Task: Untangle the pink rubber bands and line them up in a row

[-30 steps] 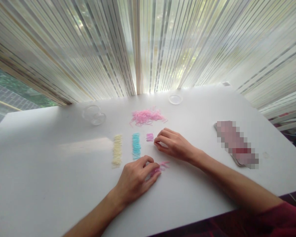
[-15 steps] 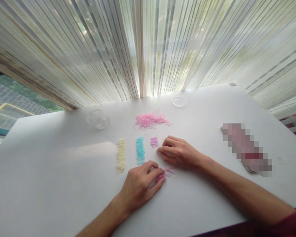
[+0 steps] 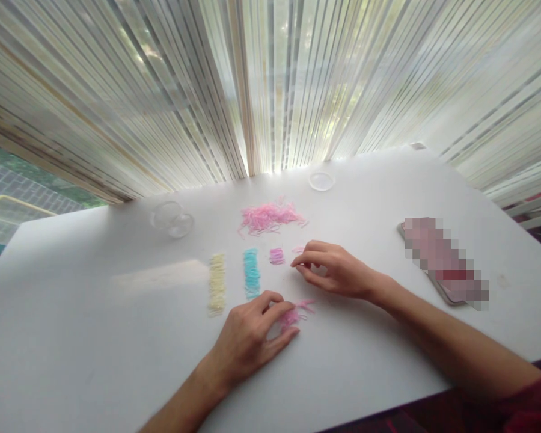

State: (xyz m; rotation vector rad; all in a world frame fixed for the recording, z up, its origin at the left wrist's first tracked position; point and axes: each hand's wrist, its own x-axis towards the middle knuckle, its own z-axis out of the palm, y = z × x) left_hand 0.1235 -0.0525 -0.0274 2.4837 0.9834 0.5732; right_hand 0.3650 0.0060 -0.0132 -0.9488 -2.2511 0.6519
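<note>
Fingers apart, my left hand (image 3: 255,334) rests on the white table beside a small heap of purple-pink strips (image 3: 290,319), with nothing gripped. My right hand (image 3: 331,267) is just right of a short purple stack (image 3: 276,256); its thumb and fingers are parted and I see nothing between them. A few pale pink strips (image 3: 298,249) lie at its fingertips. A column of blue strips (image 3: 251,273) and a column of yellow strips (image 3: 217,284) stand to the left. Behind them is a loose pink pile (image 3: 271,217).
Clear round dishes (image 3: 166,218) sit at the back left, and another clear round piece (image 3: 321,181) near the curtain (image 3: 270,90). A phone-like object (image 3: 442,261), partly blurred out, lies on the right of the table (image 3: 94,337).
My left thumb has parted from the fingers, showing more of the purple-pink heap. My right hand's fingers have spread a little. The whole view has shifted slightly.
</note>
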